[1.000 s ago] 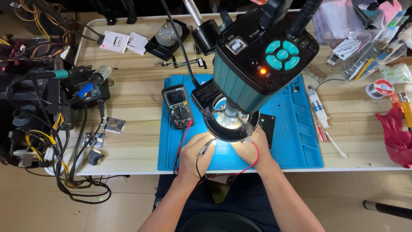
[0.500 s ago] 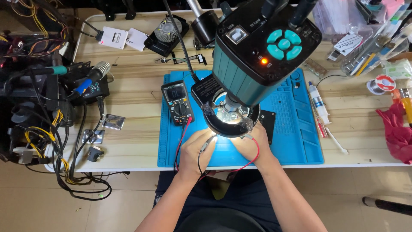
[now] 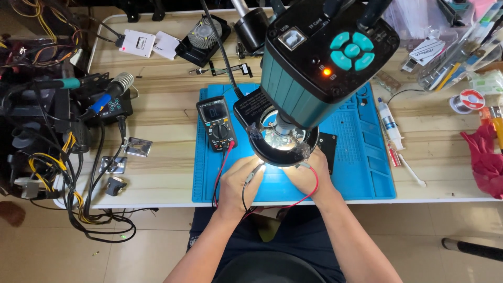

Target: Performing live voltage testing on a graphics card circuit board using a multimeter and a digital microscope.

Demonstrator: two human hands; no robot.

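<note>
On the blue mat (image 3: 361, 173) over the wooden bench (image 3: 162, 120), your left hand (image 3: 238, 183) pinches the black probe (image 3: 253, 173) and your right hand (image 3: 306, 175) the red probe (image 3: 304, 165), under the microscope (image 3: 319, 57).

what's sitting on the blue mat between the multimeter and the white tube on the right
In the head view, between the multimeter and the white tube stands the teal microscope with its lit ring light, over the blue mat.

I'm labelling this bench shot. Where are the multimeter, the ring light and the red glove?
multimeter (image 3: 217, 124): head view, on its dial.
ring light (image 3: 268, 153): head view, on its lower left rim.
red glove (image 3: 484, 157): head view, on its middle.
</note>
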